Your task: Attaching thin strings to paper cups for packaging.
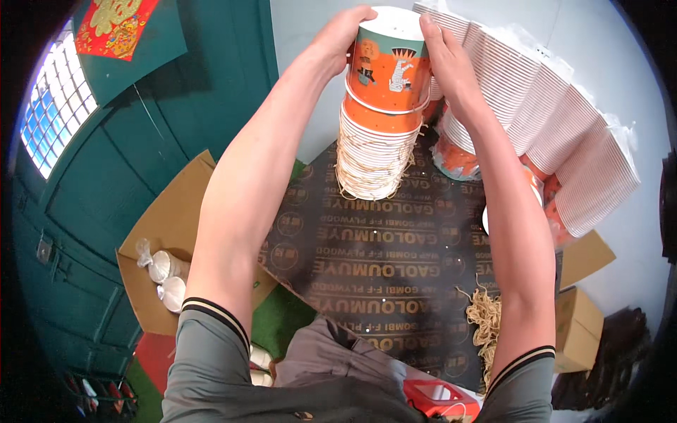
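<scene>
We are holding the cup (389,74) at the far centre, above the table (381,282), and its white end is facing up. Our left hand (345,39) is pressing on its left side and our right hand (451,67) is pressing on its right; together they are clamping it between them. We are not seeing the fingers behind the cup, so we cannot tell their position. The cup is sitting over the top of the stack (374,151), whose white rims are showing one above another. Tan bands (408,158) are looping around the stack. At the far right, wrapped stacks (504,70) are standing in a row. At the near right, a band pile (484,317) is lying beside our right forearm (518,233). At the left, an open box (173,222) is containing wrapped bundles (161,266), and a green door (211,77) is standing beyond.
</scene>
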`<state>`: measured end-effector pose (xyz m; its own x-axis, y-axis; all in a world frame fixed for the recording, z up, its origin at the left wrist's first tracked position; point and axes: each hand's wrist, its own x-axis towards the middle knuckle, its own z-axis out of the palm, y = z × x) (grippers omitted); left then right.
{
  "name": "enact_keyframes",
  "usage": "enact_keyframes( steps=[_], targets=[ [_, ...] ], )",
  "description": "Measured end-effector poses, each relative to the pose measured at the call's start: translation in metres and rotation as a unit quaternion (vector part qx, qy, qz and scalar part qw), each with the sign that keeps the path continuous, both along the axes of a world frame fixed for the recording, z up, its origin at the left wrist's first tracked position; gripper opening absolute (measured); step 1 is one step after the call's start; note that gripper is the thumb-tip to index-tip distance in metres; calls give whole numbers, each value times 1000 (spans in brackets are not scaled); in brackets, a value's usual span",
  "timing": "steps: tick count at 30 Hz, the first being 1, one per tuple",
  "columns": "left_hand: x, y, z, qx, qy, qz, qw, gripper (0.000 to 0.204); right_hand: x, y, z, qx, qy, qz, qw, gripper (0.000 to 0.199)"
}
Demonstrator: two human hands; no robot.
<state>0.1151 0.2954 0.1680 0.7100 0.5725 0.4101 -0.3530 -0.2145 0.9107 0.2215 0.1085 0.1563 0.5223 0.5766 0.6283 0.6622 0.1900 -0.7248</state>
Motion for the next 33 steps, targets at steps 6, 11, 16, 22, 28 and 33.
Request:
enact_keyframes(
  steps=[6,11,16,22,28,33],
  targets=[
    [26,-16,-41,-132,49,-34,989,44,28,5,-46,-41,110,-16,993,98],
    [21,1,-42,-122,39,-68,989,52,26,21,-60,-14,74,-39,996,101],
    [-9,11,-85,-92,-33,24,995,69,13,-73,-106,-10,-134,-128,983,73],
    [-110,-59,-175,33,-95,143,985,39,47,-284,-152,-268,-346,-360,824,37],
    [-175,-188,-250,-97,-20,66,993,18,65,-315,-171,-302,-419,-375,770,19],
    [-203,-242,-273,-20,15,42,999,15,72,-310,-168,-308,-471,-399,723,10]
  ],
)
